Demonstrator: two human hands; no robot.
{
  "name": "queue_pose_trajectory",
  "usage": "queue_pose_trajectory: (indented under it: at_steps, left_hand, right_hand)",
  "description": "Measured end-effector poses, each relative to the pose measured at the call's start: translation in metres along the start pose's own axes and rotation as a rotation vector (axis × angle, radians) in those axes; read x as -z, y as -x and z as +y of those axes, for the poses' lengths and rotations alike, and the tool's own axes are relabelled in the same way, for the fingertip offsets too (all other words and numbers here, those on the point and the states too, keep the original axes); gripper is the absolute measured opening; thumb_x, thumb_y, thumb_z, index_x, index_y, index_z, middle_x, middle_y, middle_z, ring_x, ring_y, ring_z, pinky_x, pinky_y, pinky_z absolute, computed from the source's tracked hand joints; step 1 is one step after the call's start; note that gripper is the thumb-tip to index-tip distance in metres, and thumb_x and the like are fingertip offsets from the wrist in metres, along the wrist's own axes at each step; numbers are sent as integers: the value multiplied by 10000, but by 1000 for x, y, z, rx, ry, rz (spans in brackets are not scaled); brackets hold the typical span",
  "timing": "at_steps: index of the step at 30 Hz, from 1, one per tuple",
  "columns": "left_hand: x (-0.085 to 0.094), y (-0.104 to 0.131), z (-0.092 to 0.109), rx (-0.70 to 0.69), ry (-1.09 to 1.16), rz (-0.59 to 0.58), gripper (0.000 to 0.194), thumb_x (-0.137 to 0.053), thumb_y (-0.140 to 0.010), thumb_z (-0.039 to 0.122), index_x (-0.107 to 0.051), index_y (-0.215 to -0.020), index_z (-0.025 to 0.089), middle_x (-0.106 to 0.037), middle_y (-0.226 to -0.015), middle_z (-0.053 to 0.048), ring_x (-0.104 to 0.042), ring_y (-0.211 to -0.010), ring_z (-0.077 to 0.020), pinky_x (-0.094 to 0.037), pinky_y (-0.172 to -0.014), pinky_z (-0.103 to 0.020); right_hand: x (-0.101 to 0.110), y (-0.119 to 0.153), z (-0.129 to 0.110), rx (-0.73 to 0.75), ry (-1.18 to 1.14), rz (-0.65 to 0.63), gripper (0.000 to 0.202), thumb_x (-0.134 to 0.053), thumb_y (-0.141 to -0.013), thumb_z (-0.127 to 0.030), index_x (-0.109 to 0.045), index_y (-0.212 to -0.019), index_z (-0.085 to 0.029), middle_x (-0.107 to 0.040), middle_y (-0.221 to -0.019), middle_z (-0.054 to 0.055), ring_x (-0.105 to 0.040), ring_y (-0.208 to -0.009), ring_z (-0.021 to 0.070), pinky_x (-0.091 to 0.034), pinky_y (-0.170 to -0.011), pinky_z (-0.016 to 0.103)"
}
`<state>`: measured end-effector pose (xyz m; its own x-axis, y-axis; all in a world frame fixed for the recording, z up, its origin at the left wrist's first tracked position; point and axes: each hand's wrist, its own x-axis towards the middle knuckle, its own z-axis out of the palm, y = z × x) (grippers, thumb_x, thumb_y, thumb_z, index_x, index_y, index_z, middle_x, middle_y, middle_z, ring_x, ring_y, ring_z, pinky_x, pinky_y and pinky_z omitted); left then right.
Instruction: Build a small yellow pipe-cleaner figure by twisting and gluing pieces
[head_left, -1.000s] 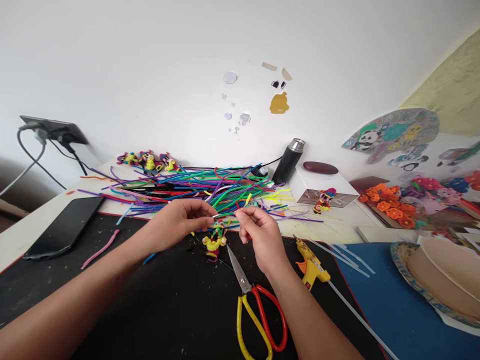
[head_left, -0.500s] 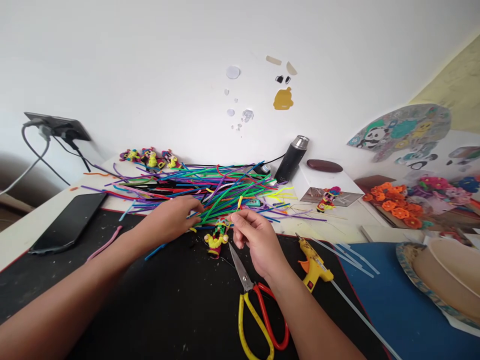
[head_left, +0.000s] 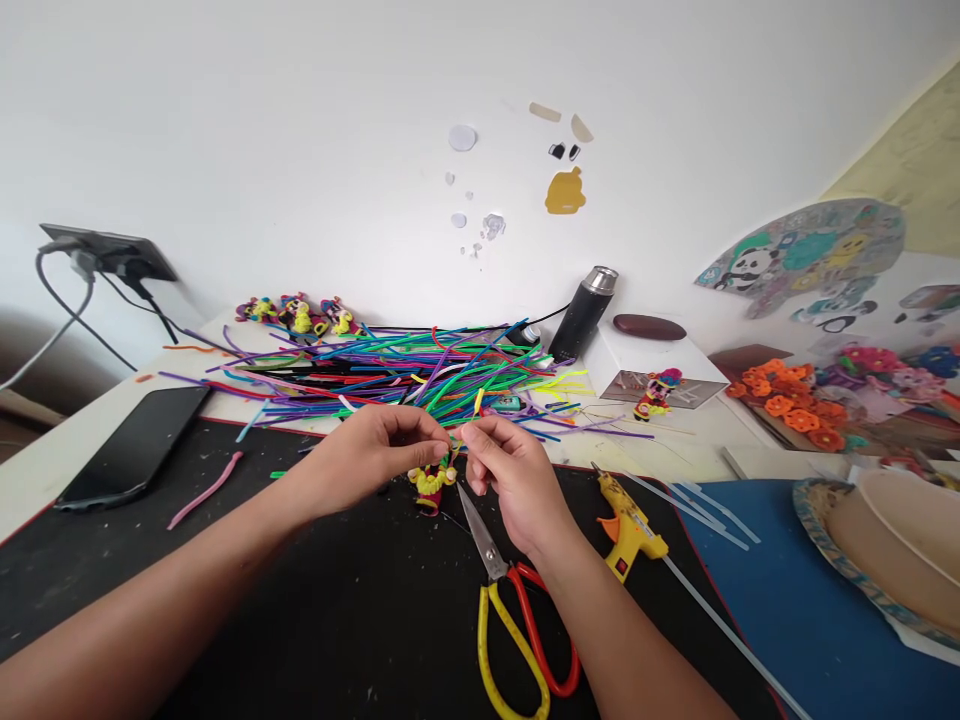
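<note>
My left hand (head_left: 382,450) and my right hand (head_left: 506,475) meet at the fingertips above the black mat (head_left: 322,610). The left fingers are pinched on something too small to make out. My right thumb and forefinger pinch a thin piece with a yellow tip (head_left: 479,402) standing up behind them. Just under the fingertips a small yellow and red figure (head_left: 430,492) rests on the mat, its top partly hidden by my left hand. Scissors (head_left: 491,565) with a yellow and a red handle lie below my right hand, blades apart.
Behind the hands lies a pile of coloured pipe cleaners (head_left: 397,370). A yellow glue gun (head_left: 628,530) is on the right, a phone (head_left: 135,445) on the left. Further back stand a black flask (head_left: 583,320), a white box (head_left: 652,365) and several small figures (head_left: 296,315).
My left hand has moved right, from the edge of the pile to my right fingertips, and its fingers have closed. It now covers the figure's top. My right hand has hardly moved.
</note>
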<state>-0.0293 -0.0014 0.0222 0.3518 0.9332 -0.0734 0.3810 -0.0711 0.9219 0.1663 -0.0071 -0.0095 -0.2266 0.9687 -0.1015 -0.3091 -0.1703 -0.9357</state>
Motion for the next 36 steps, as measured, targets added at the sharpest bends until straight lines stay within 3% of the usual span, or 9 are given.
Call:
queue_pose_trajectory:
  at_steps: [6,14,22,28,36]
  left_hand:
    - [-3,0,0,-3,23,-5,321,-741,-859,517,-769,-854,197,-709,-778,-13,-596,-718,-171,-464,-655,-256]
    - [-9,2,-1,-29,15,114,326,-738,-867,526,-744,-848,200,-709,-770,-1,-599,-699,-162,-449,-630,-238]
    - [-9,6,4,-13,-34,102,308,-724,-875,503,-752,-821,201,-712,-755,3,-577,-691,-161,-425,-627,-248]
    - [-6,8,9,-52,-192,106,266,-674,-887,445,-761,-805,206,-709,-712,5,-584,-658,-164,-416,-596,-249]
    - [-7,13,15,-122,-579,117,253,-575,-898,329,-792,-834,217,-763,-761,-15,-643,-656,-173,-391,-602,-269]
  right_hand:
    - [-1,1,0,21,-4,-17,315,-842,-798,-480,-714,-797,-192,-524,-535,-60,-460,-474,100,-357,-471,240]
    - [0,-1,5,38,28,-1,338,-835,-811,-511,-708,-856,-200,-537,-543,-64,-463,-457,102,-366,-454,237]
    - [1,0,4,78,142,-26,330,-794,-840,-507,-688,-843,-195,-550,-536,-65,-460,-442,94,-364,-474,239]
    - [2,-1,4,79,193,-54,283,-766,-863,-463,-692,-848,-191,-540,-545,-68,-460,-452,93,-352,-473,234]
    - [1,0,7,63,297,-84,247,-732,-868,-418,-678,-833,-180,-566,-599,-51,-475,-466,90,-339,-472,232]
